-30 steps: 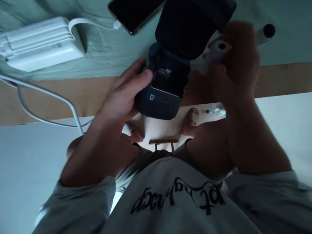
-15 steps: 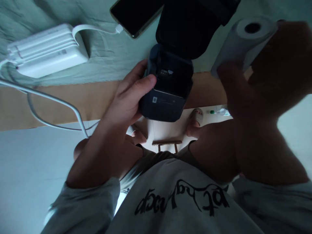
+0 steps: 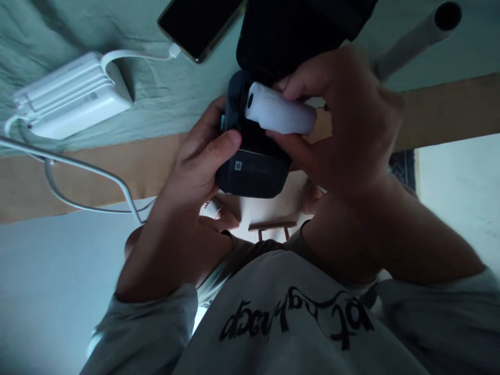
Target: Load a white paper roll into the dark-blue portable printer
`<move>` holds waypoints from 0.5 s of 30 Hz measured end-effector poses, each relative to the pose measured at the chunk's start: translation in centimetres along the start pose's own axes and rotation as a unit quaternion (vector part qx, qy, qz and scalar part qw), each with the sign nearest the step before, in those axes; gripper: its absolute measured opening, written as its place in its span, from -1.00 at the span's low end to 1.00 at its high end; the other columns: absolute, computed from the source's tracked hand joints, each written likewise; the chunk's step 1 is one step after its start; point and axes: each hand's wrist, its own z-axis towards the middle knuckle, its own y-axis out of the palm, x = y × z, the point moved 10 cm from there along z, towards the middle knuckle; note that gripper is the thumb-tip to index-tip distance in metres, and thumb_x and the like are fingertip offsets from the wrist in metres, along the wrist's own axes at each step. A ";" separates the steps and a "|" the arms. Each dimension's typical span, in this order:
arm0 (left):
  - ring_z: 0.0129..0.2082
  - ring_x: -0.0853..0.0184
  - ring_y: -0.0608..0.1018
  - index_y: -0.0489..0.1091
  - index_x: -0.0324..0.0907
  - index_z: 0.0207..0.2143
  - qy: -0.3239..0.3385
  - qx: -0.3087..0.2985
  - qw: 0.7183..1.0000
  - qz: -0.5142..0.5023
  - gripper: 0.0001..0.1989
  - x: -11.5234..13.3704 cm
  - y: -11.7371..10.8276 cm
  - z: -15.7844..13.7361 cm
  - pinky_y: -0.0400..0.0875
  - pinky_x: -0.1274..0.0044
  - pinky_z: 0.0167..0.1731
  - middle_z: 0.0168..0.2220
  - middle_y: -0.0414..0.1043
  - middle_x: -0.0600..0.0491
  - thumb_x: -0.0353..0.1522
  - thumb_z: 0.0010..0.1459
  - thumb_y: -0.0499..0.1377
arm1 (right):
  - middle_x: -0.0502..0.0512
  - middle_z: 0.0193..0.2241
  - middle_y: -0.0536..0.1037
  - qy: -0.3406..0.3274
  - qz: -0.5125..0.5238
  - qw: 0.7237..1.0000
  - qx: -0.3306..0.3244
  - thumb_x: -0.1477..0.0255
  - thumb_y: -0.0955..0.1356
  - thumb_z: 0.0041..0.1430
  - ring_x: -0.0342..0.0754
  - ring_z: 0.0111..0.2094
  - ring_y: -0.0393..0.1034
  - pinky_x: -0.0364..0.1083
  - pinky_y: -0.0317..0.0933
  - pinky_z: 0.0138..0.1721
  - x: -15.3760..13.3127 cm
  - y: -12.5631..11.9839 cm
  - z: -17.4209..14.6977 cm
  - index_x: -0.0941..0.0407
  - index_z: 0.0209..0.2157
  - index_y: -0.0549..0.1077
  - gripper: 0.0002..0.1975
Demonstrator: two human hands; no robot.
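Frame center: left hand (image 3: 197,164) grips 1 open dark device (image 3: 253,177); right hand (image 3: 349,122) pinches 1 white roll (image 3: 284,113) over it.

One dark device (image 3: 252,179), one white roll (image 3: 285,112), one tube (image 3: 412,44), one phone (image 3: 198,25), one white block (image 3: 88,112).

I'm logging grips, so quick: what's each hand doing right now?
Left hand: closed, holding the dark, boxy plastic device.
Right hand: closed, holding the white cylindrical paper roll.
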 end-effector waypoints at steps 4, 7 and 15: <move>-0.24 0.44 0.51 0.37 -0.22 -0.02 0.002 0.005 1.000 -0.008 -0.60 0.1 0.2 -0.1 0.39 0.67 -0.33 -0.24 0.40 0.05 -0.20 0.15 0.16 | -0.10 -0.21 0.48 -0.001 0.030 1.000 0.004 0.35 0.29 0.15 -0.19 -0.21 0.44 -0.14 0.32 -0.17 -0.4 0.2 0.1 0.16 -0.31 0.37 -0.84; -0.32 0.49 0.47 0.37 -0.25 -0.02 0.011 0.017 0.999 -0.043 -0.63 0.1 0.3 -0.2 0.34 0.70 -0.40 -0.29 0.37 0.05 -0.25 0.17 0.15 | -0.02 -0.28 0.44 -0.034 0.055 0.998 0.022 0.44 0.31 0.08 -0.19 -0.25 0.37 -0.16 0.25 -0.22 -1.2 -0.1 0.0 0.17 -0.40 0.39 -0.92; -0.45 0.51 0.40 0.39 -0.20 -0.14 -0.004 -0.010 1.000 0.018 -0.67 0.4 0.3 -0.3 0.31 0.68 -0.46 -0.38 0.35 0.08 -0.33 0.01 0.28 | -0.03 -0.40 0.44 -0.141 0.142 0.980 0.015 0.19 0.32 0.07 -0.21 -0.32 0.29 -0.08 0.26 -0.24 -4.1 -0.4 -1.1 0.10 -0.42 0.43 -0.75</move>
